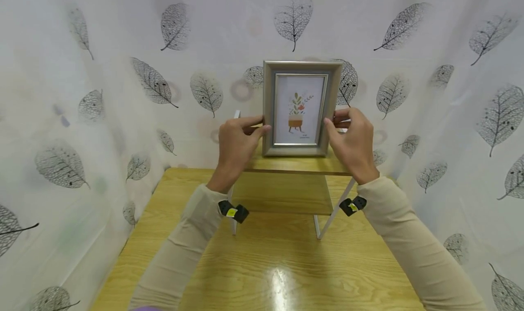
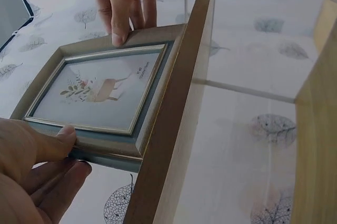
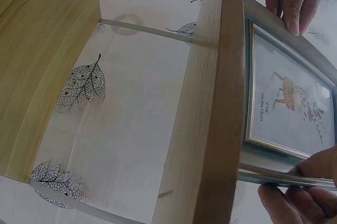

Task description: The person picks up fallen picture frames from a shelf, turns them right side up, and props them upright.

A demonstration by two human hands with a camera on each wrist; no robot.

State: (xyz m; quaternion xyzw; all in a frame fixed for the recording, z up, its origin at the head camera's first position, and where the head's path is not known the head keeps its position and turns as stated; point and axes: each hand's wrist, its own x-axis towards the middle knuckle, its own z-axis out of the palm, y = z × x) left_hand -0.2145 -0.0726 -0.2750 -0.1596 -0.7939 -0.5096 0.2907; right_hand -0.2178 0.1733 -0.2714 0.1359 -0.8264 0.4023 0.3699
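A picture frame [image 1: 268, 106] with a silvery-beige border stands upright at the top of a small wooden shelf [image 1: 294, 164]. Behind its glazing is a print [image 1: 300, 86] of a plant in an orange and cream pot on legs. My left hand [image 1: 239, 142] grips the frame's left side, thumb on the front and fingers behind. On the opposite side my right hand [image 1: 353, 138] holds it the same way. In the left wrist view the frame's lower edge [image 2: 158, 113] lies right along the brown front edge of the shelf [image 2: 179, 92].
The shelf has a lower board [image 1: 282, 193] and white metal legs [image 1: 337, 208], and stands on a wood-grain table [image 1: 262, 256]. White curtains with a dark leaf print [image 1: 206, 92] hang behind and on both sides.
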